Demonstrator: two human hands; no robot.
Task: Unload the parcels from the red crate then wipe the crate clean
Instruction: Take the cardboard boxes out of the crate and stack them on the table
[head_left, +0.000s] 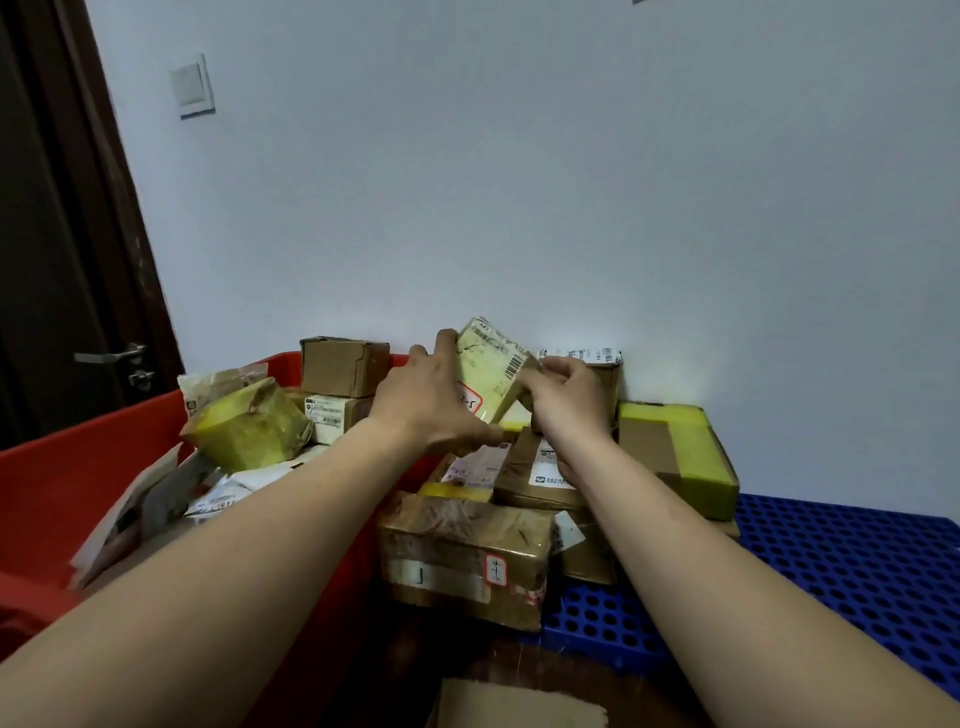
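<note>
The red crate (62, 467) stands at the left and holds several parcels, among them a yellow-taped box (249, 426) and a brown carton (340, 366) at the back. Both hands hold a yellow-taped parcel with a barcode label (485, 366) tilted above the pile to the right of the crate. My left hand (426, 400) grips its left side, fingers over the top edge. My right hand (569, 397) grips its right end. Below them several brown taped parcels (467, 551) are stacked on the blue perforated pallet (831, 566).
A white wall rises directly behind the pile. A dark door with a metal handle (111, 356) is at the far left. A yellow and brown box (680, 457) lies at the pile's right. Flat cardboard (514, 704) lies on the floor at the bottom.
</note>
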